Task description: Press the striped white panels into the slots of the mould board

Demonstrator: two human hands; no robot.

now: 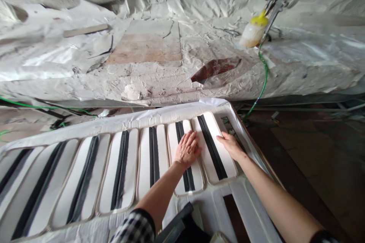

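My left hand (pixel 188 149) lies palm down, fingers stretched out, on a white rounded panel (pixel 196 176) with a black strip along its middle. At the right end of the row is a similar white panel (pixel 209 148); its right edge is gripped in my right hand (pixel 229 144), whose underside fingers are hidden. Both panels rest on a table covered in whitish sheeting (pixel 242 193). More of these striped panels (pixel 119 171) lie side by side to the left.
Behind the table runs a ledge draped in crumpled, coated sheeting (pixel 154 79). On it stands a spray gun with a yellow-lidded cup (pixel 255 30), joined to a green hose (pixel 264 79). A flat board (pixel 145 47) and a thin strip (pixel 85 30) lie farther left.
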